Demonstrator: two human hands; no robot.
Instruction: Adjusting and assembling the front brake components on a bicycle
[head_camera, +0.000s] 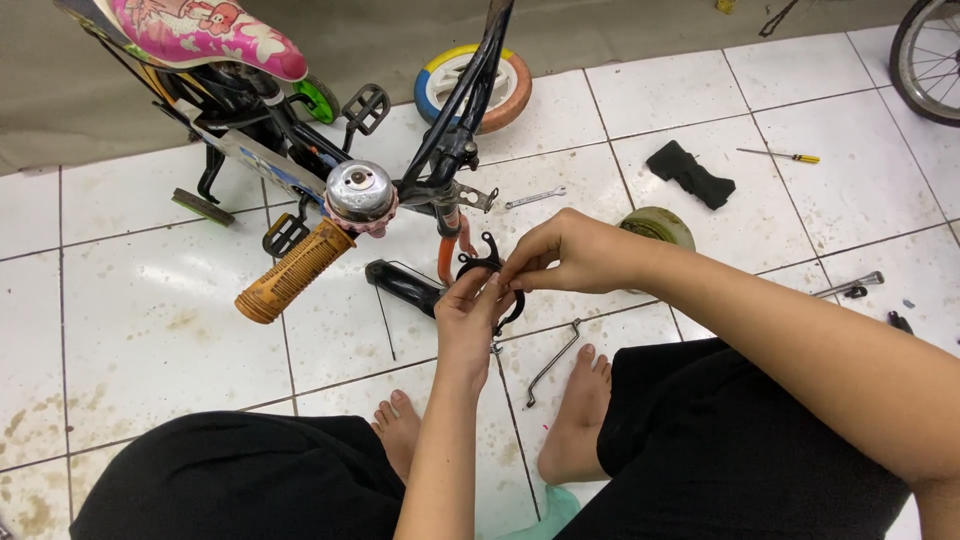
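Observation:
A small child's bicycle (300, 150) stands in front of me on the tiled floor, its orange handlebar grip (292, 272) pointing at me and a chrome bell (360, 190) above it. My left hand (470, 315) and my right hand (570, 250) meet on a black brake caliper (490, 265) beside the orange fork (450, 245). The fingers of both hands pinch the caliper's arms. I sit on the floor in black trousers with bare feet below my hands.
A loose wheel with an orange tyre (475, 85) lies behind the bike. A small spanner (535, 197), a black cloth (690, 172), a yellow-handled screwdriver (780, 155), a bent metal rod (552, 360), a greenish roll (660, 225) and another bicycle wheel (925, 55) lie around.

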